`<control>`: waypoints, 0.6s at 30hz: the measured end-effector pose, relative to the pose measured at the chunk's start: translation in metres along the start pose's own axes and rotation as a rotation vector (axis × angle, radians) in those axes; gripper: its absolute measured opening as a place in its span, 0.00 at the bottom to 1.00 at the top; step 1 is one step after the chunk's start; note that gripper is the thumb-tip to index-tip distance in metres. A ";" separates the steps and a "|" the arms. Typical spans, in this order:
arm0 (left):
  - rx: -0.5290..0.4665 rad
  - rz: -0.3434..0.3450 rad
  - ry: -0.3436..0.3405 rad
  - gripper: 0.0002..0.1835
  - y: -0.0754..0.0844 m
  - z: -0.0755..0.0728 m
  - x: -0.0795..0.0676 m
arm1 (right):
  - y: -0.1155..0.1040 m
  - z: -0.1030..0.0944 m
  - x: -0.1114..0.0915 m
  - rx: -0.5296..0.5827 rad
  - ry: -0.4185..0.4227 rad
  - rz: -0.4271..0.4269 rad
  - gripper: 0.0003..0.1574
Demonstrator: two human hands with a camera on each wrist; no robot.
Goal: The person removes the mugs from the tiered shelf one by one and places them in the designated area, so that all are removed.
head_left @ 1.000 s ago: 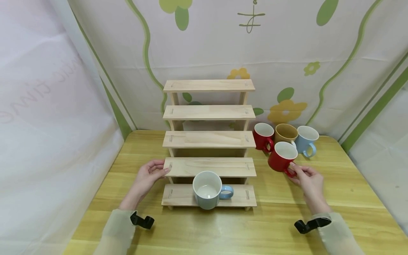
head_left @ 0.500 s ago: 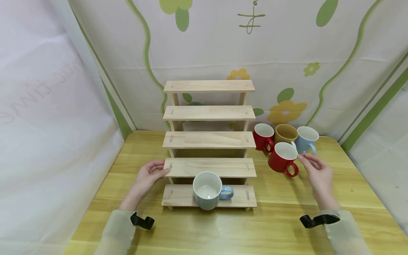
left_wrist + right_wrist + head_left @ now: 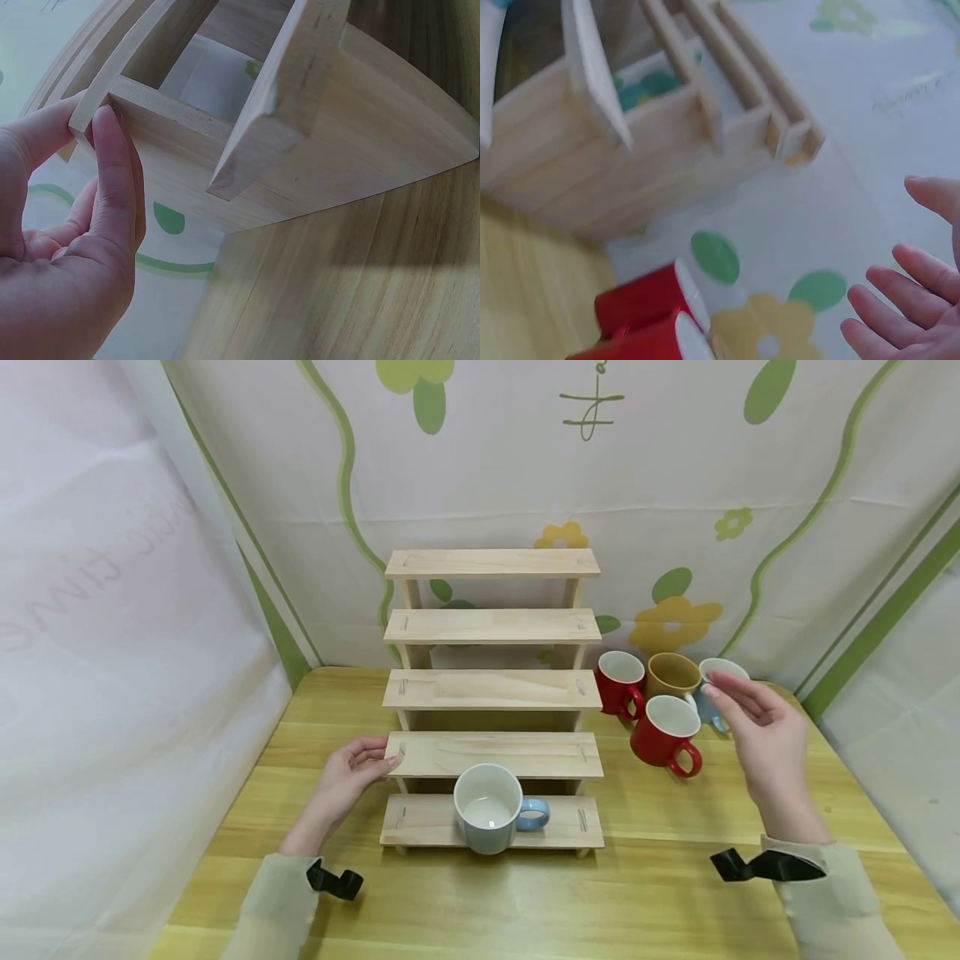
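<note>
My left hand (image 3: pixel 347 781) pinches the left end of the second-lowest step of a five-tier wooden display shelf (image 3: pixel 491 689). In the left wrist view, the thumb and fingers (image 3: pixel 112 172) close round that board's corner. My right hand (image 3: pixel 771 739) is raised at the right, overlapping a light blue mug (image 3: pixel 711 703) in the head view. Its fingers (image 3: pixel 911 296) are spread and hold nothing in the right wrist view. Left of it stands a red mug (image 3: pixel 660 745) with a white inside, handle toward the front right. A pale blue mug (image 3: pixel 489 833) sits on the lowest step.
Behind the front red mug are another red mug (image 3: pixel 613 689), beside the shelf, and a mustard mug (image 3: pixel 673 670) with a white handle. A patterned cloth (image 3: pixel 480 468) hangs behind the wooden table (image 3: pixel 525 914).
My right hand has let go of the front red mug's handle and moved up and right, to the light blue mug. The left hand keeps its grip on the shelf.
</note>
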State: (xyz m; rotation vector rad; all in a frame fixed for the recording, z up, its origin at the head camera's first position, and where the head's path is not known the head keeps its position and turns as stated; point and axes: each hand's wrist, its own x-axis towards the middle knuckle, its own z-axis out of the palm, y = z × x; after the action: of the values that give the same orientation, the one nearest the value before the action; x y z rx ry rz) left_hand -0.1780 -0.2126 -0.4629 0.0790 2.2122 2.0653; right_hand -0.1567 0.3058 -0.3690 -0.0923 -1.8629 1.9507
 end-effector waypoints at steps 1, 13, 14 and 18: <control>0.000 0.001 0.000 0.22 0.000 0.000 0.000 | -0.004 0.004 -0.002 -0.008 -0.023 -0.011 0.28; -0.004 -0.001 0.004 0.22 0.000 0.000 0.001 | -0.019 0.055 -0.032 -0.211 -0.346 -0.064 0.23; -0.003 0.000 0.005 0.22 0.000 0.000 0.001 | -0.019 0.060 -0.034 -0.217 -0.377 -0.069 0.23; -0.004 0.004 0.003 0.22 0.000 0.000 0.001 | -0.015 0.077 -0.045 -0.215 -0.491 -0.074 0.22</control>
State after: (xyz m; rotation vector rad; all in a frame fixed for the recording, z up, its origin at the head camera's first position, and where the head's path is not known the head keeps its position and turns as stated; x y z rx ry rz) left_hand -0.1785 -0.2122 -0.4634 0.0802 2.2113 2.0725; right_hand -0.1390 0.2177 -0.3581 0.4220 -2.3414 1.8284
